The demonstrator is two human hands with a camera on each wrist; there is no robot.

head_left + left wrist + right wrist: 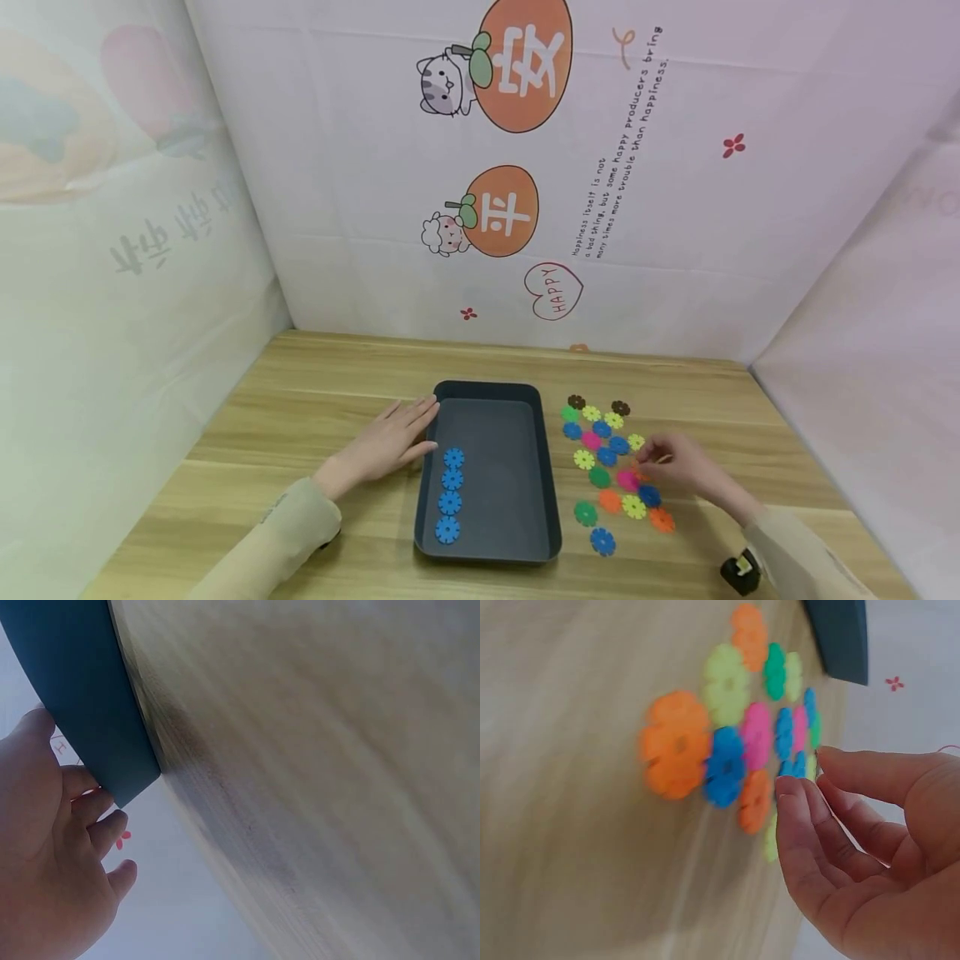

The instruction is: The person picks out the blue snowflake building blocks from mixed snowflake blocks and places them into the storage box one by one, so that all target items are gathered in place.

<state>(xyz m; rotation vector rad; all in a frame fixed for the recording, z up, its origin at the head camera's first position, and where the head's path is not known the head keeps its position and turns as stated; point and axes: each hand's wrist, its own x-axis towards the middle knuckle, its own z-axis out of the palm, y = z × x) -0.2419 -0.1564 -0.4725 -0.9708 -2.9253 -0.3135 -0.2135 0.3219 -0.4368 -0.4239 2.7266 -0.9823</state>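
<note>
A dark grey rectangular tray (498,479) lies on the wooden table. Along its left side runs a column of several blue flower-shaped plastic discs (450,502). My left hand (382,442) rests at the tray's left rim, fingers extended; the left wrist view shows its fingertips touching the tray's outer wall (90,690). To the right of the tray, my right hand (678,462) hovers at the loose discs, close to an orange disc (756,801) and a pink disc (627,479). Its fingers are bent, with a gap between thumb and fingertips, and I see nothing held there.
Loose flower discs in blue, green, yellow, orange, pink and brown spread right of the tray, among them a blue disc (602,541) nearest the front and a brown disc (620,407) at the back. Printed cloth walls (360,208) enclose the table (345,358).
</note>
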